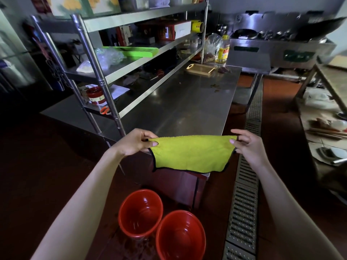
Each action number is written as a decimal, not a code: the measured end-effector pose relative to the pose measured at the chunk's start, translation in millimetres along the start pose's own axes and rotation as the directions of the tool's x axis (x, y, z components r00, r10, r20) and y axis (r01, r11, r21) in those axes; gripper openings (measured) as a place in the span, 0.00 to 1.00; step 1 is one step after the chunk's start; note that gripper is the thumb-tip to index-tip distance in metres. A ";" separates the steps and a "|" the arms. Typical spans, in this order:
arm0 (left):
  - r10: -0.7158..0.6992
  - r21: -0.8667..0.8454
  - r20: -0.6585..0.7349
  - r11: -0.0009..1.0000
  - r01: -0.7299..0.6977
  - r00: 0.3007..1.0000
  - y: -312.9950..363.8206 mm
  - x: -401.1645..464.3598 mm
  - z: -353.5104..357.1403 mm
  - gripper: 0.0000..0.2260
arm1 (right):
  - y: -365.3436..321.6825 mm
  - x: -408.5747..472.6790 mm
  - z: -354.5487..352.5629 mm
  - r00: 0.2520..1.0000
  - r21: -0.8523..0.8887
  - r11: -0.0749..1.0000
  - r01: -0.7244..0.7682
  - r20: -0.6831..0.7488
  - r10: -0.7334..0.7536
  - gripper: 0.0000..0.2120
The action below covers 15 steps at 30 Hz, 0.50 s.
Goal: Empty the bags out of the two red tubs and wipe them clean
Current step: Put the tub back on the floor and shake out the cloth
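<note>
Two bare forearms, no sleeves, watch or rings in view, ending in left hand and right hand with short, unpainted nails.

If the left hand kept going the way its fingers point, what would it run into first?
Its fingers point right along the yellow cloth they pinch, so the left hand would probably meet the right hand holding the opposite corner.

Both hands, left and right, pinch a yellow cloth above two red tubs.
</note>
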<state>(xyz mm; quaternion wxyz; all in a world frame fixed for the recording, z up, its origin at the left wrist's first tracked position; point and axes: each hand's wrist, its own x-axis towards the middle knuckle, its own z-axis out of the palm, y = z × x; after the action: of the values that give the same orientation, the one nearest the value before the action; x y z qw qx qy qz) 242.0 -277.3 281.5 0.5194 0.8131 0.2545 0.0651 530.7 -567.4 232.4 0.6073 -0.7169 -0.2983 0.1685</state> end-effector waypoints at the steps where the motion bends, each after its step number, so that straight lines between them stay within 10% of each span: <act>1: 0.023 0.026 -0.015 0.999 -0.023 1.000 1.2 -0.9 0.5 0.06 | 2.0 -0.3 -0.8 1.000 -0.016 1.000 0.009 0.013 -0.009 0.17; 7: 0.165 0.056 -0.107 0.986 -0.159 0.981 -4.4 -11.0 8.6 0.07 | 15.9 -10.3 1.2 0.992 -0.209 0.969 0.128 0.043 -0.122 0.06; 15: 0.115 -0.309 -0.161 0.937 -0.160 0.980 -29.9 -21.3 31.9 0.07 | 29.5 -23.0 23.4 0.992 0.056 0.994 -0.096 0.083 0.091 0.07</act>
<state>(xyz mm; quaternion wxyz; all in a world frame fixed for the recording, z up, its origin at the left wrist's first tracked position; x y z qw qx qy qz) 225.1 -303.5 244.3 0.6197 0.7271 0.2187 0.1987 505.6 -566.4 196.3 0.6073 -0.7041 -0.2834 0.2345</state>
